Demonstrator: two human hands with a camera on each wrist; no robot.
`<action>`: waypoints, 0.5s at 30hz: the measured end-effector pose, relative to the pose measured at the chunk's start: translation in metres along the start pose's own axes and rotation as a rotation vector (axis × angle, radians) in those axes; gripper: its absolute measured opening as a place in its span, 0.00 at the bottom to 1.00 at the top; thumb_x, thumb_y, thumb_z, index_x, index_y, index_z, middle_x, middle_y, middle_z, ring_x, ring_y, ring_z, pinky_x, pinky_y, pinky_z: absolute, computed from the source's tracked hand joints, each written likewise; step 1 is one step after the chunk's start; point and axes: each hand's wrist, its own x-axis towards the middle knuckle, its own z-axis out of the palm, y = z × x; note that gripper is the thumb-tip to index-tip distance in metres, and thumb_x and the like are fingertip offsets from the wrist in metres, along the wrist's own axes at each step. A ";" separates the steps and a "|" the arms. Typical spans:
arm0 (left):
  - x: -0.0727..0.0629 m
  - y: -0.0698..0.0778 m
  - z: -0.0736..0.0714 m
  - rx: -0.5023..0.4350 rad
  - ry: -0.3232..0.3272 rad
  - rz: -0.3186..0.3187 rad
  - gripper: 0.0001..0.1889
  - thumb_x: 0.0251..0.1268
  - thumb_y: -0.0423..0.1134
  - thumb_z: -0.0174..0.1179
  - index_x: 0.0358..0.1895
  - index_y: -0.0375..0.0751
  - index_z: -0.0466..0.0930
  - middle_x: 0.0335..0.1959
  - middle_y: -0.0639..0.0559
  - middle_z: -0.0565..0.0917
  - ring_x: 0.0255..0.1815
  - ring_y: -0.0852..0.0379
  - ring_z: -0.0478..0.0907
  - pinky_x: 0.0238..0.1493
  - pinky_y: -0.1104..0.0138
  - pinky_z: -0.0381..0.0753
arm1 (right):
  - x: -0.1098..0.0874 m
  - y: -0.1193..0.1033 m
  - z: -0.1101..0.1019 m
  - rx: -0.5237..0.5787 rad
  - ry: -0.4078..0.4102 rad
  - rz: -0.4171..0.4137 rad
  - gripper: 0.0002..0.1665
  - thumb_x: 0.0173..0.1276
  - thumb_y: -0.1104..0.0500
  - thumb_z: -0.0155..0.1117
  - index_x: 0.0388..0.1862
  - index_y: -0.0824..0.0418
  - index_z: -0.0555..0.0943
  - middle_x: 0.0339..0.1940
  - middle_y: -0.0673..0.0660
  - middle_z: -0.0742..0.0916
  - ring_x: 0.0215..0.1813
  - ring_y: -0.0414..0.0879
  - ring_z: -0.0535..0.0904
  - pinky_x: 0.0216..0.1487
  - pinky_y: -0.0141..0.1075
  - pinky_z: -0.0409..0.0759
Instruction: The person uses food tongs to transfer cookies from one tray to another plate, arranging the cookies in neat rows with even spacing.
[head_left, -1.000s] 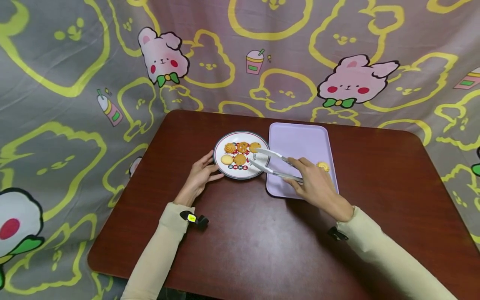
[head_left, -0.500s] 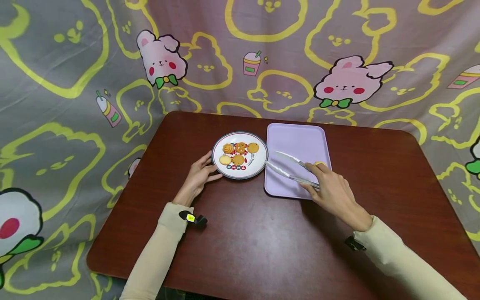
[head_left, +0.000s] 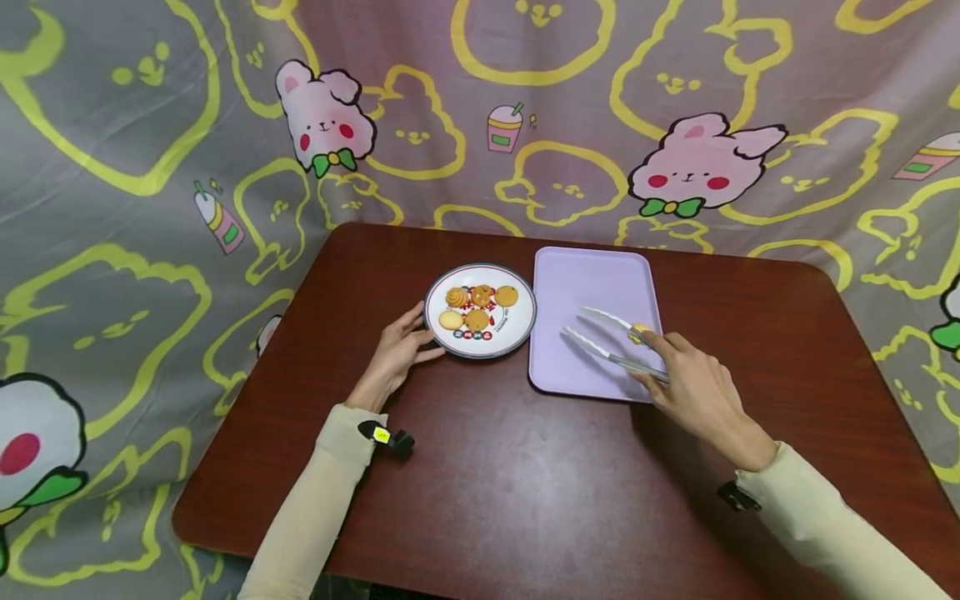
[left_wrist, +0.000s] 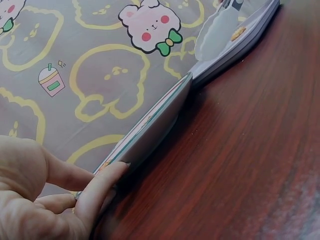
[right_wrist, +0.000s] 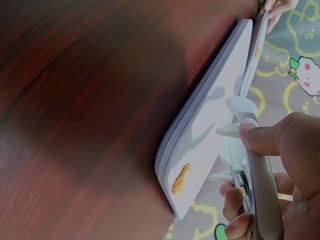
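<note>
My left hand [head_left: 397, 354] holds the near left rim of a round white plate [head_left: 514, 332], thumb and fingers spread at its edge; in the left wrist view the fingers [left_wrist: 102, 187] meet the rim. Several cookies [head_left: 477, 320] lie on the plate in two rows. A pair of metal tongs [head_left: 588, 344] with pale scalloped tips is gripped in my right hand [head_left: 701, 387]. Its arms stand apart with nothing between them, over a lilac tray [head_left: 592, 279]. One piped yellow cookie [right_wrist: 181, 178] lies on the tray's right side, partly covered by the tongs in the head view.
The plate stands against the tray's left side on a dark reddish wooden table [head_left: 487, 467] with rounded corners. A curtain [head_left: 420, 108] printed with yellow outlines and pink rabbits hangs behind and to the left.
My right hand has drawn the tongs rightward from over the plate to above the tray, close to the yellow cookie. The left hand and the plate have stayed in place.
</note>
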 end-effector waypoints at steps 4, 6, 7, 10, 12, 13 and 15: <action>0.001 0.000 0.001 0.003 0.000 -0.008 0.38 0.78 0.24 0.50 0.85 0.52 0.53 0.82 0.40 0.61 0.71 0.45 0.72 0.52 0.65 0.93 | -0.003 0.007 -0.003 -0.022 0.002 0.001 0.36 0.61 0.50 0.80 0.65 0.60 0.79 0.49 0.63 0.86 0.26 0.58 0.79 0.14 0.48 0.75; 0.001 0.000 0.001 0.013 0.003 -0.014 0.38 0.78 0.24 0.50 0.85 0.53 0.53 0.82 0.40 0.61 0.70 0.45 0.72 0.53 0.65 0.93 | -0.004 0.011 -0.005 -0.028 0.002 -0.001 0.35 0.61 0.50 0.79 0.65 0.60 0.79 0.49 0.64 0.86 0.27 0.58 0.80 0.14 0.49 0.76; 0.001 0.000 0.001 0.015 0.005 -0.015 0.38 0.78 0.24 0.50 0.85 0.53 0.53 0.82 0.40 0.61 0.70 0.45 0.72 0.52 0.65 0.93 | -0.005 0.012 -0.006 -0.030 0.002 -0.001 0.36 0.61 0.51 0.79 0.65 0.61 0.79 0.49 0.64 0.86 0.26 0.57 0.79 0.14 0.48 0.76; 0.001 0.000 0.000 0.020 0.005 -0.011 0.38 0.78 0.24 0.50 0.85 0.53 0.53 0.82 0.40 0.61 0.71 0.44 0.72 0.52 0.65 0.93 | -0.006 0.017 -0.008 -0.036 0.003 0.001 0.36 0.61 0.51 0.80 0.66 0.61 0.79 0.49 0.65 0.86 0.26 0.55 0.78 0.13 0.47 0.75; 0.001 0.000 0.000 0.022 0.002 -0.007 0.38 0.78 0.24 0.49 0.85 0.53 0.53 0.82 0.39 0.60 0.72 0.43 0.71 0.52 0.65 0.93 | -0.006 0.020 -0.009 -0.041 0.005 0.005 0.37 0.61 0.51 0.80 0.66 0.61 0.79 0.49 0.65 0.86 0.25 0.54 0.78 0.13 0.47 0.75; 0.001 0.000 0.000 0.022 0.002 -0.006 0.38 0.78 0.24 0.49 0.85 0.53 0.53 0.82 0.39 0.59 0.73 0.43 0.71 0.52 0.65 0.93 | -0.006 0.022 -0.010 -0.042 0.006 0.009 0.37 0.60 0.51 0.80 0.66 0.61 0.79 0.48 0.65 0.86 0.25 0.54 0.77 0.13 0.47 0.74; 0.001 0.000 -0.001 0.019 0.004 -0.006 0.38 0.78 0.24 0.49 0.85 0.52 0.53 0.82 0.39 0.59 0.73 0.42 0.70 0.51 0.66 0.94 | -0.006 0.024 -0.011 -0.040 0.008 0.018 0.37 0.60 0.52 0.80 0.66 0.60 0.79 0.47 0.64 0.86 0.24 0.53 0.76 0.12 0.46 0.72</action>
